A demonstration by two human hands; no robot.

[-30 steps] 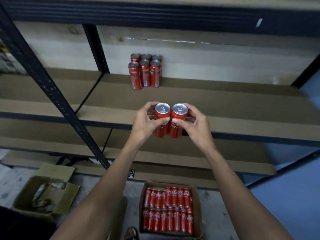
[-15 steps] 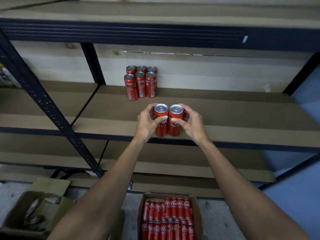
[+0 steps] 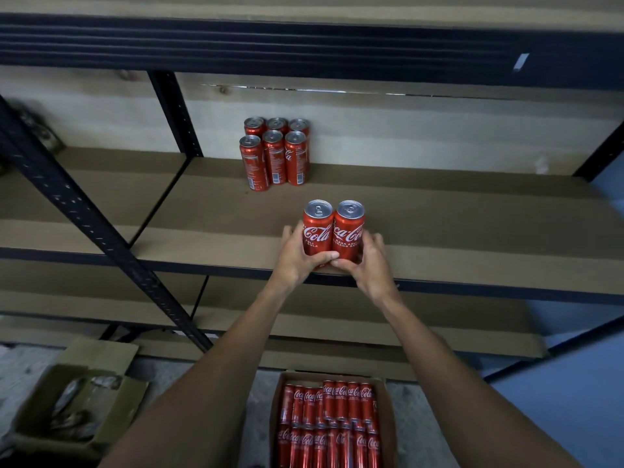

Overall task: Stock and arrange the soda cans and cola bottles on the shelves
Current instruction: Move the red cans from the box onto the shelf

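Two red cola cans stand upright side by side near the front edge of the brown shelf (image 3: 472, 224). My left hand (image 3: 299, 256) grips the base of the left can (image 3: 316, 228). My right hand (image 3: 366, 261) grips the base of the right can (image 3: 349, 226). My thumbs meet in front of the cans. Several more red cans (image 3: 275, 153) stand in a tight group at the back of the same shelf, against the wall. Whether the two held cans rest on the board or hover just above it is hidden by my hands.
An open cardboard box (image 3: 388, 417) full of red cans sits on the floor below me. A second open box (image 3: 111, 393) with crumpled plastic lies at the lower left. A black slanted upright (image 3: 84, 214) stands left; a dark beam (image 3: 304, 45) crosses overhead.
Both hands have carried the two cans forward and onto the front of the shelf. My grip has slid from the cans' upper sides down to their bases.
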